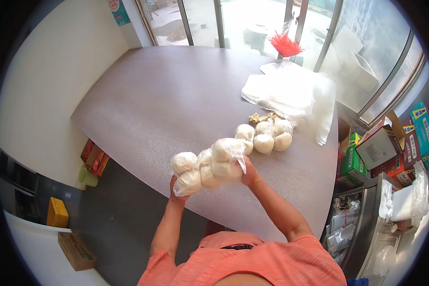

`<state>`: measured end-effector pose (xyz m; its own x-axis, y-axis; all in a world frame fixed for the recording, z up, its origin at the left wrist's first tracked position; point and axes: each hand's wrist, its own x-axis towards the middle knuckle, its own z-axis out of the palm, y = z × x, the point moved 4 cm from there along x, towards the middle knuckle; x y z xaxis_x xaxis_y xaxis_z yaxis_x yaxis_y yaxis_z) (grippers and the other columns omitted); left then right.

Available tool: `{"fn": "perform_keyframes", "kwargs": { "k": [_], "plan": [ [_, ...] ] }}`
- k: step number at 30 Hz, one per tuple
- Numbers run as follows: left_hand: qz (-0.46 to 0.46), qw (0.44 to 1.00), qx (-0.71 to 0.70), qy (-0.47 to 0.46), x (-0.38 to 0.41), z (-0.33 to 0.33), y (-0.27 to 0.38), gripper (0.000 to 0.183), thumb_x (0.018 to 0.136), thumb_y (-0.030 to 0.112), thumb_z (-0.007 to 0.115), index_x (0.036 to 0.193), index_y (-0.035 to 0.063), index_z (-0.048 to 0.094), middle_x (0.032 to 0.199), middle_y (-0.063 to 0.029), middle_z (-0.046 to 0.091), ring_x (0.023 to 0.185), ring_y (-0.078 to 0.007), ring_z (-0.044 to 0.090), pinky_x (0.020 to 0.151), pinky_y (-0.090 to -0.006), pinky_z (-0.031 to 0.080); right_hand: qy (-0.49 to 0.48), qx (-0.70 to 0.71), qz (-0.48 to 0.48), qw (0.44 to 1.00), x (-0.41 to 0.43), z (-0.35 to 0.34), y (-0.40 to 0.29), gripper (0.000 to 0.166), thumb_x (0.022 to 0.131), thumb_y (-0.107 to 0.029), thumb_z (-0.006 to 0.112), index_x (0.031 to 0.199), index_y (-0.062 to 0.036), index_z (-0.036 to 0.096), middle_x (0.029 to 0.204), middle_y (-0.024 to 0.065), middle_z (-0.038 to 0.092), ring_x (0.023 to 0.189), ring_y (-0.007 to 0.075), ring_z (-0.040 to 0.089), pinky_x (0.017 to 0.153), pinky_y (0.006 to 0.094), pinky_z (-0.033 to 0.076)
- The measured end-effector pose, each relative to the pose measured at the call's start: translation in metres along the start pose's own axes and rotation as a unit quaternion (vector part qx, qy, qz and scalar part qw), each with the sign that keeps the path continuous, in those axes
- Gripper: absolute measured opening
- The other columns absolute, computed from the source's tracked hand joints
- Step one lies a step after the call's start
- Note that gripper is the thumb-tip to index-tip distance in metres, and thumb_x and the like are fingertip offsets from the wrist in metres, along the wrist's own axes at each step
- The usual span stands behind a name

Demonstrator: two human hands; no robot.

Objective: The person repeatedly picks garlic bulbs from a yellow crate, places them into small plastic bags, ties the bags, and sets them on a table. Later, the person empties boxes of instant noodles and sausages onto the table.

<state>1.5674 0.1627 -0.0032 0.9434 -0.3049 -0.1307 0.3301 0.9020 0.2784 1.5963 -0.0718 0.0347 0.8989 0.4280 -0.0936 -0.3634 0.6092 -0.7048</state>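
Between my hands, just above the table's near edge, is a row of clear plastic bags of round white buns (pixel 209 171). My left hand (pixel 178 190) grips the bag at the left end from below and outside. At the other end, my right hand (pixel 250 173) holds the bag whose loose plastic corner sticks out; its fingers are partly hidden. More bagged white buns (pixel 264 137) rest on the table beyond my right hand. Behind them lies a small tan, stalk-like thing (pixel 259 117), too small to name surely.
A stack of white plastic bags (pixel 282 89) covers the back right of the grey table (pixel 157 93). A red-filled clear bag (pixel 285 44) is by the glass doors. Printed cartons (pixel 380 143) crowd the right; a yellow container (pixel 57 212) and a cardboard box (pixel 77 251) are at left.
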Motion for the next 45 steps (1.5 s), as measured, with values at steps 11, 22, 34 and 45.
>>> {"fn": "perform_keyframes", "kwargs": {
  "k": [11,22,34,45],
  "plan": [
    [-0.119,0.927,0.355,0.023,0.238,-0.022,0.016,0.071,0.073,0.035,0.073,0.131,0.0073,0.043,0.125,-0.0120,0.052,0.114,-0.0272,0.052,0.096,-0.0396,0.042,0.320,-0.350,-0.018,0.880,0.152,-0.097,-0.104,0.053,0.067,-0.028,0.075,0.107,0.0021,0.056,0.093,0.0102,0.062,0.081,0.0200,0.063,0.067,0.0339,0.054],
    [0.104,0.540,0.828,0.108,0.259,-0.030,-0.006,0.087,0.076,0.039,0.063,0.144,0.0085,0.018,0.146,-0.0248,0.019,0.134,-0.0412,0.021,0.106,-0.0517,0.025,0.227,-0.843,0.090,0.480,0.170,-0.111,-0.077,0.071,0.077,-0.029,0.064,0.139,-0.0187,0.031,0.147,0.0222,0.017,0.132,0.0419,0.024,0.100,0.0610,0.026],
    [0.310,0.664,0.522,0.435,-0.213,-0.085,0.022,0.048,0.081,0.012,0.066,0.123,-0.0025,0.047,0.115,-0.0176,0.057,0.098,-0.0216,0.060,0.083,-0.0310,0.050,-0.095,-0.702,-0.246,0.661,0.043,0.041,0.038,0.050,0.074,-0.012,0.068,0.118,0.0003,0.048,0.127,0.0249,0.046,0.116,0.0411,0.046,0.097,0.0445,0.040],
    [0.290,0.631,0.410,0.592,-0.474,-0.031,-0.234,0.035,0.086,0.017,0.063,0.116,0.0012,0.054,0.108,-0.0126,0.061,0.096,-0.0190,0.061,0.082,-0.0310,0.050,-0.625,-0.487,-0.114,0.599,-0.229,0.202,0.265,0.031,0.074,-0.007,0.068,0.102,0.0021,0.058,0.104,0.0200,0.061,0.094,0.0370,0.061,0.081,0.0415,0.050]
  ]
}}
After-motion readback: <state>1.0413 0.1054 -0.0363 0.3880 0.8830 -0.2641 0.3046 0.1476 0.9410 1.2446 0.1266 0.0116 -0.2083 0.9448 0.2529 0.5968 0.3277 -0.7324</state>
